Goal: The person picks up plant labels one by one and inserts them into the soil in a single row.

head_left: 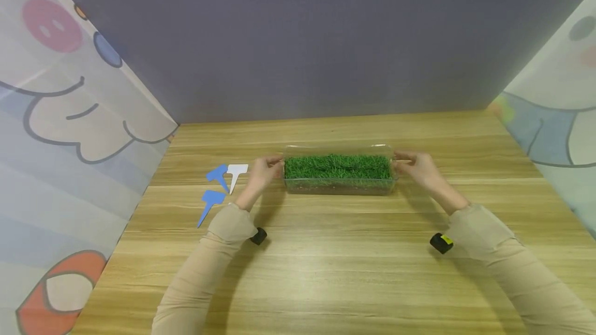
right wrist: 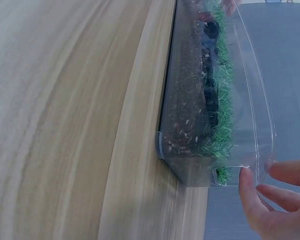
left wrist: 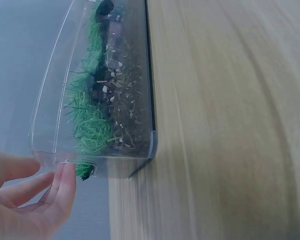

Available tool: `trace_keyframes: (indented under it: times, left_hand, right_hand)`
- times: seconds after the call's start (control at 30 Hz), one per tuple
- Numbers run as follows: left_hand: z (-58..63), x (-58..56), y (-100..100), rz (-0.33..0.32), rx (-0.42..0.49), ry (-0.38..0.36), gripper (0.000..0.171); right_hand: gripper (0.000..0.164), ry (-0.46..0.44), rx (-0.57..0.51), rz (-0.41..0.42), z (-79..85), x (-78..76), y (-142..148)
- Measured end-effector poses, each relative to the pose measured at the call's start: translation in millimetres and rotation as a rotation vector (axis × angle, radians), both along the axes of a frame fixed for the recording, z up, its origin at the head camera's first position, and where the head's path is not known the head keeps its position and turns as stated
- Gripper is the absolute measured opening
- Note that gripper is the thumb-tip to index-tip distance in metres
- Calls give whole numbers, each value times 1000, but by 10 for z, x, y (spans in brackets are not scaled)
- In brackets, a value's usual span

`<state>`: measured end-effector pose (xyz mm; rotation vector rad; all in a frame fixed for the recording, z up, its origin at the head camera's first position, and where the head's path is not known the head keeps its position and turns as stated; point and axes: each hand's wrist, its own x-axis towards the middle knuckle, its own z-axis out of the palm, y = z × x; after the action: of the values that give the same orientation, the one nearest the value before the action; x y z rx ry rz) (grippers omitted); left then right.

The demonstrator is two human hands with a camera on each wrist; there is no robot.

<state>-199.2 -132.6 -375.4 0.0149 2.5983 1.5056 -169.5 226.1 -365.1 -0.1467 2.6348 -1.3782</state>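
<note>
A long clear plastic box stands on the table with green artificial grass inside. Through its side, the wrist views show dark soil with pale bits under the grass. My left hand holds the box's left end, its fingertips at the upper edge in the left wrist view. At the opposite end, my right hand pinches the rim beside a cutout, where a tuft of grass shows. To the left of my left hand lie a white T-shaped plant label and two blue plant labels.
The wood-grain table runs back to a dark grey panel. Cartoon-printed curtains border it on both sides. A small black camera hangs below each wrist.
</note>
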Motion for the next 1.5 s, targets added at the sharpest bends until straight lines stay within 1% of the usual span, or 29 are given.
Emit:
trace_keyframes:
  times: [0.1,0.23,0.37,0.5,0.6,0.77,0.93,1.07,1.3,1.5]
  left_hand:
    - [9,-26,2,-8,4,-1,33]
    - [14,-45,3,-21,-5,6,32]
    - [12,-49,-10,-35,-17,9,31]
    - [14,-48,-28,-48,3,-2,31]
    - [21,-49,-29,-56,18,-17,31]
    - [33,-50,-35,-69,15,-33,32]
    - [28,-62,-47,-79,20,-15,30]
    - [21,-77,-56,-85,-3,7,30]
    - [13,-101,-67,-80,5,-9,31]
    - [7,-101,-66,-101,-12,21,30]
  right_hand:
    - [47,-26,-3,-6,9,-27,0]
    - [47,-38,-3,-17,19,-43,-5]
    - [47,-57,-35,-26,30,-34,-5]
    - [48,-91,-80,-35,37,-16,-5]
    - [48,-103,-84,-43,35,-11,0]
    - [49,-114,-92,-52,28,-10,8]
    - [50,-124,-103,-58,27,-14,4]
    - [51,-133,-115,-59,29,-18,3]
    - [50,-146,-126,-62,12,-37,15]
    - [52,-174,-140,-62,15,-38,40]
